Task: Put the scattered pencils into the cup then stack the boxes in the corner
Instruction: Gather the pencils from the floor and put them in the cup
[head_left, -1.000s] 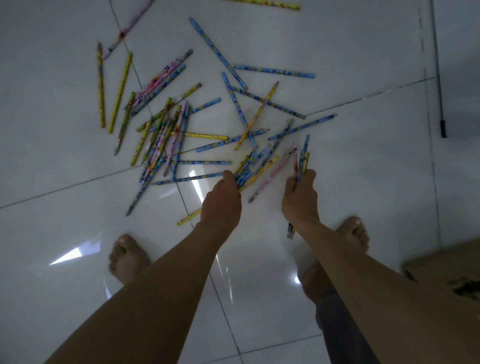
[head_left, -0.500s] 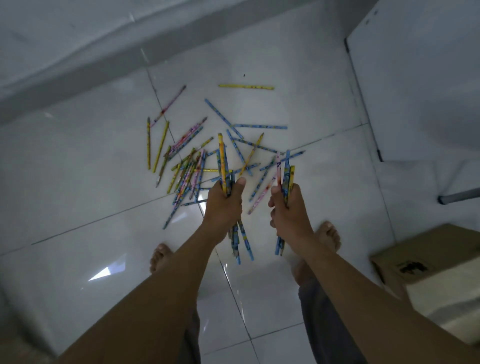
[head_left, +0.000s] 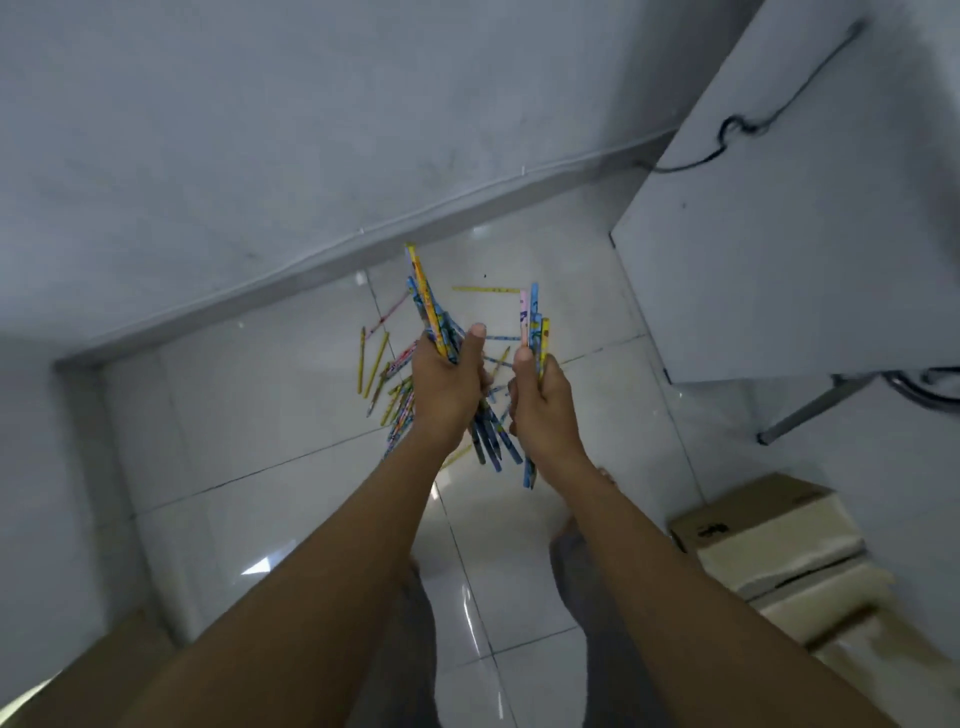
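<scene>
Currently: left hand (head_left: 445, 387) grips one pencil bundle (head_left: 434, 322), right hand (head_left: 543, 400) grips another (head_left: 535, 322); loose pencils (head_left: 384, 374) on floor (head_left: 260, 415)

Dim, cold bluish light fills the scene. White glare patches gleam on the glossy floor tiles (head_left: 234, 415), mostly low in the frame. The pencils (head_left: 427, 304) look soft, and the boxes (head_left: 769, 535) at the right edge are smeared by blur. The wide lens bows the base of the wall (head_left: 260, 156)

No legible text; only a blurred dark mark (head_left: 715, 530) on the cardboard box (head_left: 769, 512)
</scene>
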